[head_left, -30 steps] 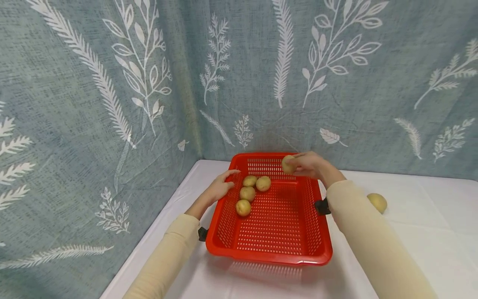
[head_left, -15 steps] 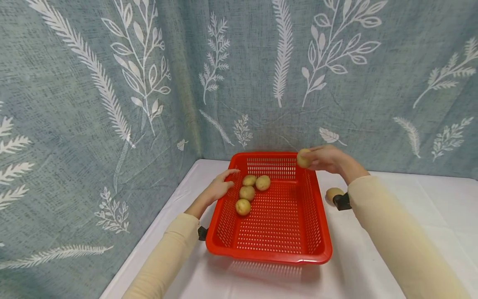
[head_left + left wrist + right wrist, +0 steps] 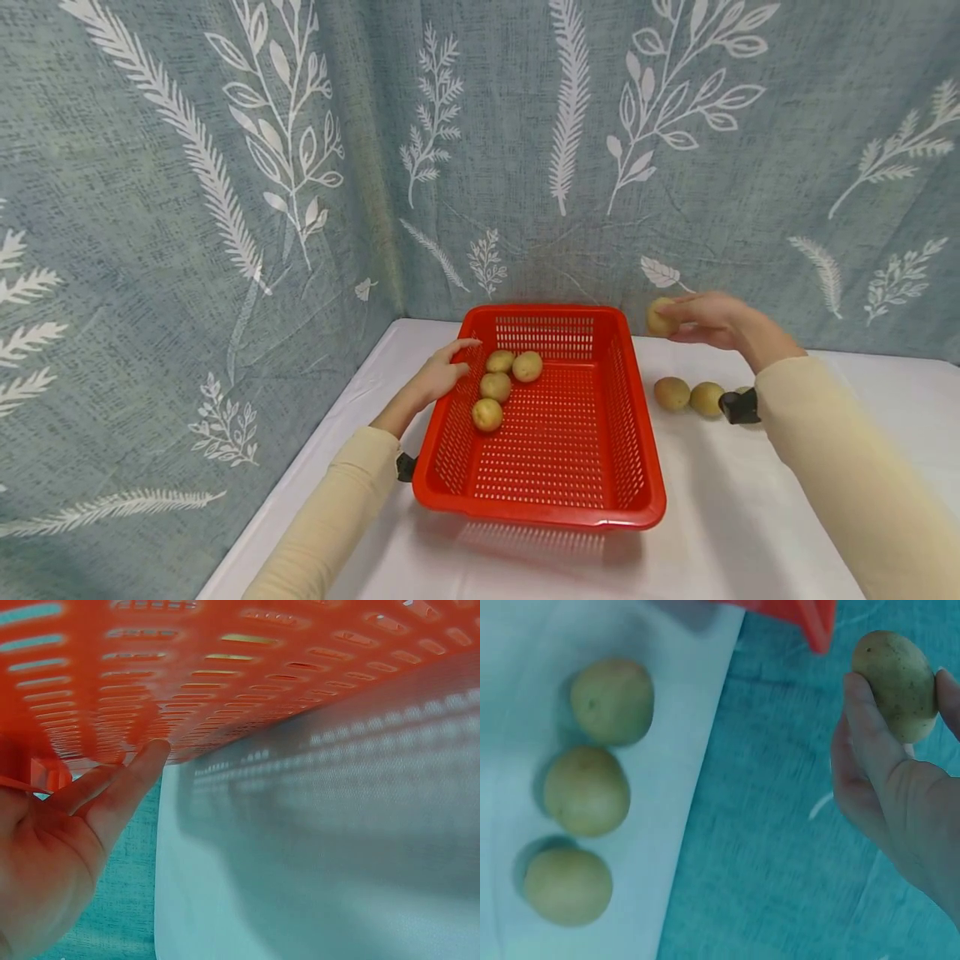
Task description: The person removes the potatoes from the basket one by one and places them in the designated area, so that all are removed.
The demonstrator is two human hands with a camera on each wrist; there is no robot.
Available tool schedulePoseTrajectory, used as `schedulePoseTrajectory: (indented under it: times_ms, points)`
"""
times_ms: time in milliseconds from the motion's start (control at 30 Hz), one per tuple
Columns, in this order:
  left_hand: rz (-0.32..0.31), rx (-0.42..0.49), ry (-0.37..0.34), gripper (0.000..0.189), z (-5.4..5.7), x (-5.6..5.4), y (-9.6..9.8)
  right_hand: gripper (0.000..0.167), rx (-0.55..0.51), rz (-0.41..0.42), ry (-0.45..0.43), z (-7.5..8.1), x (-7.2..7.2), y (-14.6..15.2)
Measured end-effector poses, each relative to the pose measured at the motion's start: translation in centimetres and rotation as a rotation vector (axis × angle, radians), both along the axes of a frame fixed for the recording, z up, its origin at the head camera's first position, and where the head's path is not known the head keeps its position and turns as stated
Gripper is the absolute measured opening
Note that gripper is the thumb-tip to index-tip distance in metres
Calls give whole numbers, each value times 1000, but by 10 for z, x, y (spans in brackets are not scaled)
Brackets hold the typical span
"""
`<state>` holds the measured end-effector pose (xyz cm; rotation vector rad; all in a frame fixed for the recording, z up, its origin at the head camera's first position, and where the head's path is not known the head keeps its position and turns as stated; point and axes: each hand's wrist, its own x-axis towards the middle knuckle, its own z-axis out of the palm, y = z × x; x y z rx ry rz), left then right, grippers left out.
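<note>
A red perforated plastic basket (image 3: 540, 518) stands on the white-covered table, with several potatoes (image 3: 495, 387) grouped along its left side. At the basket's left rim, my left hand (image 3: 441, 375) holds on; the left wrist view shows fingers (image 3: 139, 780) of this hand along the outside of the slotted wall. Beyond the basket's far right corner, my right hand (image 3: 716, 318) pinches a potato (image 3: 895, 686) between fingertips and thumb, raised above the table. Three more potatoes (image 3: 587, 791) lie in a row on the cloth below; the sleeve side partly hides one in the head view.
The white tablecloth (image 3: 720, 500) extends to the right of the basket. A grey-green curtain (image 3: 525, 150) with white leaf patterns hangs behind the table and along its left side.
My right hand has carried its potato rightward, from over the basket's far right part to outside its rim. Potatoes on the cloth have come into sight. The left hand stays put.
</note>
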<state>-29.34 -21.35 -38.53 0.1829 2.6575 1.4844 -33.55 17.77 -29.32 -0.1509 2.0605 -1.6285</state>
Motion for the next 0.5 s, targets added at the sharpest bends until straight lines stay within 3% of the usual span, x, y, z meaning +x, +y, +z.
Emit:
schedulePoseTrajectory:
  times_ms: [367,433,500]
  points:
    - [6,-18,7,50,-2,-1,1,63,29,-86,-51,-16,1,45]
    - [3,-27,12,50,-1,-2,1,51,18,-98,-60,-19,2,56]
    - [0,-31,19,50,0,-2,3,28,-5,-112,-79,-22,4,68]
